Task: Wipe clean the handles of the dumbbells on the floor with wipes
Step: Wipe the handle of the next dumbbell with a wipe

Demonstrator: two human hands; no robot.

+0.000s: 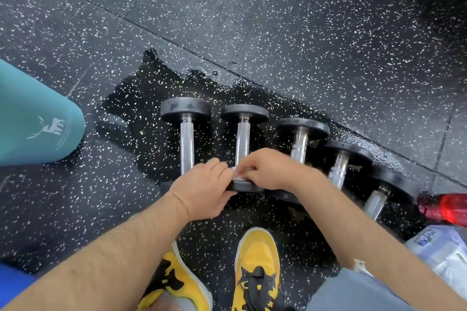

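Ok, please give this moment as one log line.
left hand: holds wipe | right hand: holds wipe | place: second dumbbell from left, near end

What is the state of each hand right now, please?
Left hand: closed, pinches the white wipe.
Right hand: closed, fingers curled on the same wipe.

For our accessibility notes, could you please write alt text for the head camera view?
A person's left hand and right hand pinch a white wipe at the near end of the second dumbbell from the left, in a row of five on a wet, speckled floor. A teal bottle sits at left, a red bottle and wipes pack at right.
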